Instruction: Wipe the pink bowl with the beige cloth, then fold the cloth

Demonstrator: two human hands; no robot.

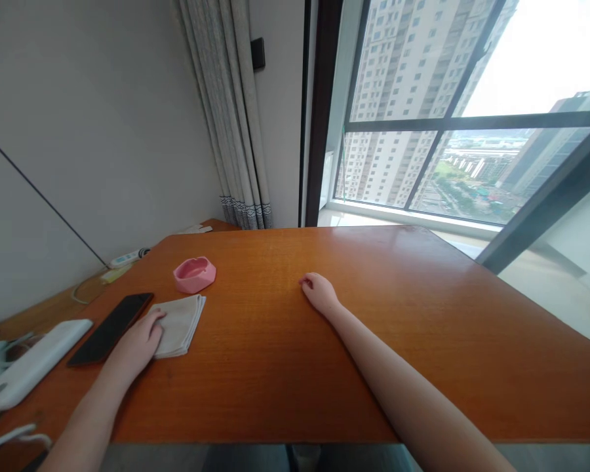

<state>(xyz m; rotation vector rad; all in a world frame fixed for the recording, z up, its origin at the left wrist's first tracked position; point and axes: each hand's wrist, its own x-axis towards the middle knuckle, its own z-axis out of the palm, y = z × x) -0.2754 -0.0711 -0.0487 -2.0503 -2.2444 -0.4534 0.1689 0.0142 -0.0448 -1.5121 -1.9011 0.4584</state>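
Note:
My left hand [139,341] lies over the left edge of a folded, pale beige cloth [179,324], touching it. Its thumb and forefinger are a little apart on top of the cloth, and the other fingers are mostly hidden. Just beyond the cloth sits a pink, many-sided ashtray [195,276]. A black smartphone [111,330] lies flat to the left of the cloth, close to my left wrist. My right hand [319,292] rests on the wooden table [275,380], right of the cloth and apart from it, with its fingers curled in and nothing visible in them.
A long white device [34,364] lies at the table's left side among white cables [14,436]. A power strip [128,257] stands by the wall. A curtain [233,118] hangs behind the table, and a large window [423,131] is at the right.

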